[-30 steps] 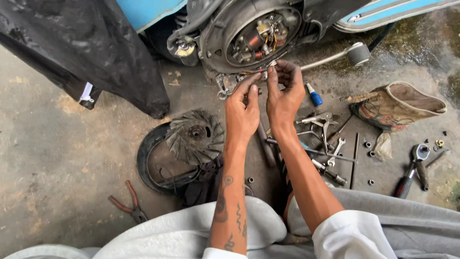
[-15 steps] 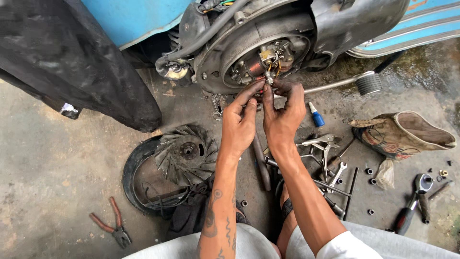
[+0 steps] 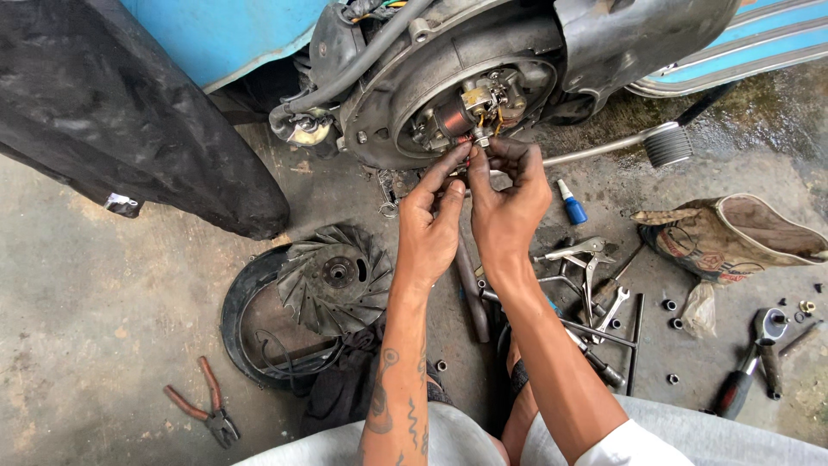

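Both hands reach up to the open round engine housing (image 3: 405, 103) of a blue scooter. My left hand (image 3: 429, 223) and my right hand (image 3: 507, 200) pinch together at a small metal part (image 3: 481, 140) hanging just below the copper coil and stator parts (image 3: 470, 108) inside the housing. The fingertips of both hands meet on that part; what lies between them is mostly hidden. A finned flywheel fan (image 3: 335, 278) lies on the ground under my left forearm, resting on a black round cover (image 3: 237, 319).
Red-handled pliers (image 3: 200, 412) lie at the lower left. Wrenches and loose tools (image 3: 591, 285) are spread right of my right arm, with a ratchet (image 3: 750, 362), small nuts, a blue-capped tube (image 3: 569, 204) and a worn cloth bag (image 3: 733, 237). A black cover (image 3: 129, 121) drapes at left; kick-start pedal (image 3: 668, 142).
The view has moved closer to and lower on the engine housing. Both hands rose from below the housing to its lower rim and now pinch the small part there.
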